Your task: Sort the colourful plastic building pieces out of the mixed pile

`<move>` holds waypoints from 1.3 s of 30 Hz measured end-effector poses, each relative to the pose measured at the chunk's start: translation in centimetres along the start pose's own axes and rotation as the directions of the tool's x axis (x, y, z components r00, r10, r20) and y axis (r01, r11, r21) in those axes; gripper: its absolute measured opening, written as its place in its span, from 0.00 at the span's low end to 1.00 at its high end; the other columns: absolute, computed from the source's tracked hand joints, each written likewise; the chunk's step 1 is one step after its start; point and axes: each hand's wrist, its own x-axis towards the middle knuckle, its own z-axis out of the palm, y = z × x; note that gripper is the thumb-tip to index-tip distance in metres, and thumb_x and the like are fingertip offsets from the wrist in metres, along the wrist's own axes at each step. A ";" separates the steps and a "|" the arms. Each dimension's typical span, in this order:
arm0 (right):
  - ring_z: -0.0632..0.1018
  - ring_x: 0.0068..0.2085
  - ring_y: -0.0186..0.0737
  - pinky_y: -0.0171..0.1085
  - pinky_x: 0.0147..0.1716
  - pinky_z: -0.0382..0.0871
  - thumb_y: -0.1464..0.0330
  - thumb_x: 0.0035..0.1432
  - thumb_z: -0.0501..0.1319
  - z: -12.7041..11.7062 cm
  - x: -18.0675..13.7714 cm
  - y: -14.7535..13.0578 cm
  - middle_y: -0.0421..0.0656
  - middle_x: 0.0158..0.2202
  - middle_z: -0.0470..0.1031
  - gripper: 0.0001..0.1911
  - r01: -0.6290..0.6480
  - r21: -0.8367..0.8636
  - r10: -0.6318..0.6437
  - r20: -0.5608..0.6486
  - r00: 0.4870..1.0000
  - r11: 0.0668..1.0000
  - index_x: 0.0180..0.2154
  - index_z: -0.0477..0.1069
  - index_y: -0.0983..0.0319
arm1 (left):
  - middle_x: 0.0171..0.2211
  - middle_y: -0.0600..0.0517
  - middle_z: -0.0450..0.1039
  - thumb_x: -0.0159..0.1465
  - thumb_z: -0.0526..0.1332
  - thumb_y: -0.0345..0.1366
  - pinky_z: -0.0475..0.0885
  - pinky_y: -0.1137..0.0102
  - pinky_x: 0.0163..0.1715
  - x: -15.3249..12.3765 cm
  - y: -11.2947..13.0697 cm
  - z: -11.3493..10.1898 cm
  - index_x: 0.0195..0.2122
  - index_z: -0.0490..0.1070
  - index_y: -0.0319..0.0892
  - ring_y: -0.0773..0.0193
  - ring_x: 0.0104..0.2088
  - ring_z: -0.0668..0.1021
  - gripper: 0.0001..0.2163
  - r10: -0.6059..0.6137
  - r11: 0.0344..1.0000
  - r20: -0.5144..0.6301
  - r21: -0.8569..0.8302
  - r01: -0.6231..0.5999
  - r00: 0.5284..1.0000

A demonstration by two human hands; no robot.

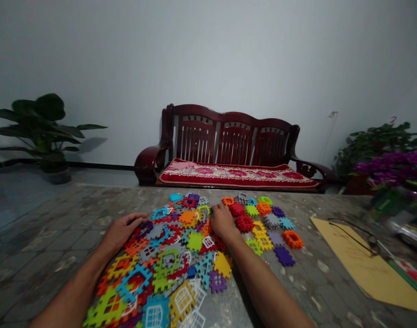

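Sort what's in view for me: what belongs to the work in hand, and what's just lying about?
In the work:
- large spread of plastic pieces, between left hand and right hand
- smaller group of pieces, right of the right hand

Apparently just about:
- yellow sheet
- purple flowers
- leafy potted plant, far left
- wooden bench with red cushion

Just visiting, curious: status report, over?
Left grip: left edge of multicoloured notched plastic pile. Right grip: right edge, beside smaller multicoloured plastic cluster. Yellow paper farther right, not blocking.
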 end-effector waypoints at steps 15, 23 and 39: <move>0.73 0.50 0.49 0.41 0.44 0.67 0.76 0.57 0.56 -1.5 1.2 1.5 0.51 0.48 0.74 0.17 0.157 -0.060 -0.148 0.127 0.981 0.986 0.48 0.73 0.62 | 0.37 0.50 0.83 0.52 0.59 0.48 0.74 0.67 0.39 0.4 -1.1 0.3 0.37 0.80 0.43 0.55 0.37 0.82 0.19 0.006 0.998 0.026 -0.055 -0.005 1.000; 0.76 0.47 0.46 0.39 0.44 0.67 0.79 0.55 0.56 -2.3 1.6 2.4 0.50 0.46 0.76 0.25 0.263 -0.100 -0.248 0.142 0.958 0.960 0.54 0.67 0.59 | 0.39 0.50 0.83 0.53 0.59 0.49 0.73 0.67 0.42 0.2 -0.8 0.1 0.37 0.80 0.44 0.54 0.41 0.81 0.18 0.030 0.998 0.026 -0.051 -0.028 0.999; 0.72 0.55 0.49 0.41 0.53 0.63 0.67 0.56 0.58 -1.9 -0.4 4.4 0.51 0.57 0.71 0.35 0.331 0.016 -0.332 0.020 0.943 0.943 0.64 0.55 0.62 | 0.39 0.49 0.83 0.54 0.59 0.49 0.73 0.66 0.43 0.4 -1.3 0.2 0.40 0.79 0.43 0.54 0.40 0.81 0.20 0.016 0.999 0.044 -0.033 -0.015 0.999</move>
